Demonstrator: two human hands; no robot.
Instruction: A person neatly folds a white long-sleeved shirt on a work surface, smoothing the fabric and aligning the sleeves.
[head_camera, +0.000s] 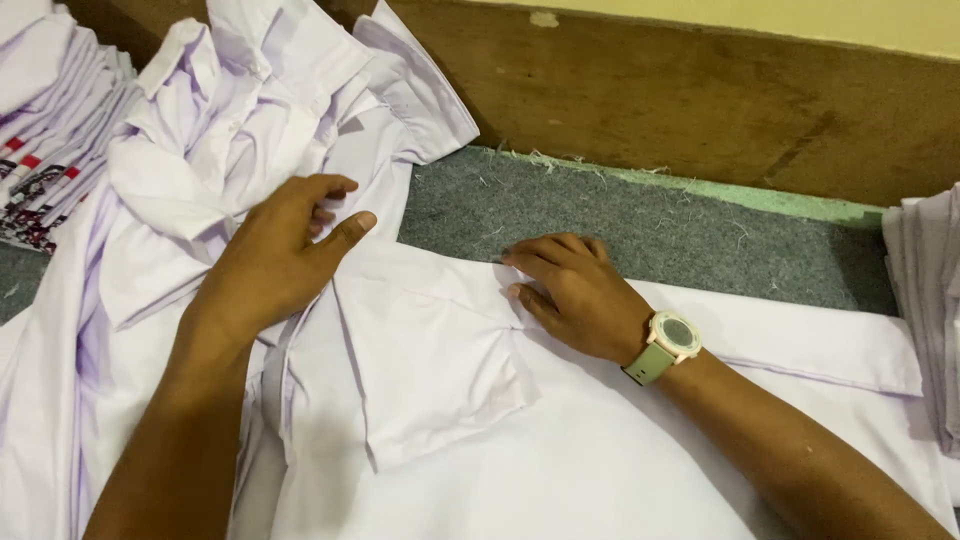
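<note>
My left hand (275, 260) lies palm down on a pale lilac-white cotton shirt (450, 400) spread flat on the grey felt-covered table (640, 225). The fingers are loosely curled and the thumb is stretched out toward my right; it presses the cloth and pinches nothing. My right hand (580, 295), with a round watch on a pale green strap (668, 345) at its wrist, rests flat just beside it, fingers together on the shirt's upper edge, gripping nothing either.

The shirt is smooth under both palms. One short sleeve (430, 385) is folded over the body between my hands and toward me, its hem forming a blunt square flap.

Beyond my left hand lies one crumpled heap of similar pale shirts (270, 90). Farther left sits one stack of folded garments (50, 120) with red and dark print showing at the edges. Well off to the right of my right hand is a second folded stack (925, 300). A brown wooden board (700, 90) runs along the far side.
</note>
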